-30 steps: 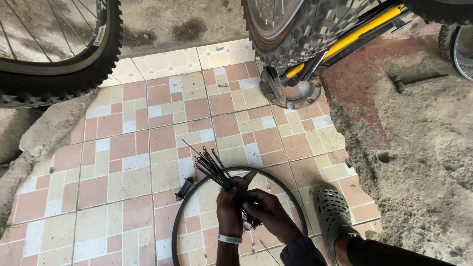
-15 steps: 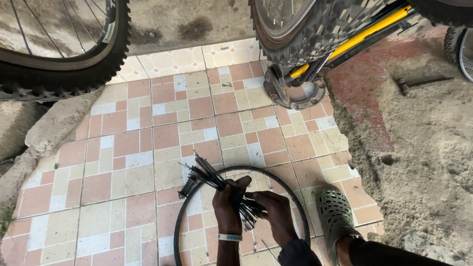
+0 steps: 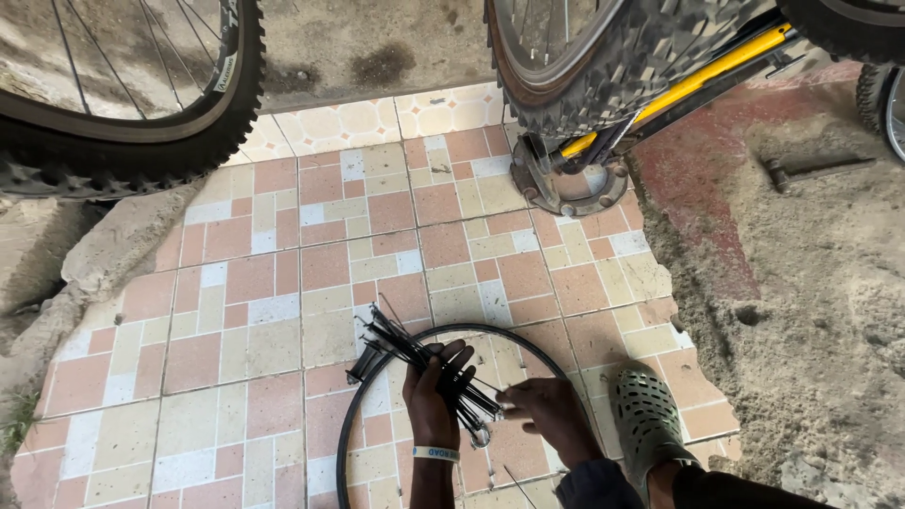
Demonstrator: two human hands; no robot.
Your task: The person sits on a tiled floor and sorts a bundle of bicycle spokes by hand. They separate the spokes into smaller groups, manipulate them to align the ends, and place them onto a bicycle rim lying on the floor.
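Note:
My left hand [image 3: 432,391] grips a bundle of thin black spokes [image 3: 405,351] that fan out up and to the left. My right hand [image 3: 554,413] pinches the lower end of the bundle near a small metal ring [image 3: 481,436]. Both hands hover inside a bare black wheel rim [image 3: 351,424] lying flat on the tiled floor [image 3: 283,283]. A light wristband [image 3: 435,453] circles my left wrist. The rim's lower part runs out of the picture.
A knobby bicycle tyre [image 3: 141,141] stands at the upper left. Another tyre with a yellow frame tube [image 3: 679,85] and a metal stand [image 3: 566,184] is at the upper right. My grey perforated clog [image 3: 646,415] rests beside the rim. Rough concrete [image 3: 811,302] lies right.
The spoke bundle has tilted and dropped slightly toward the rim. My right hand has shifted to the bundle's lower end. The view has moved a little.

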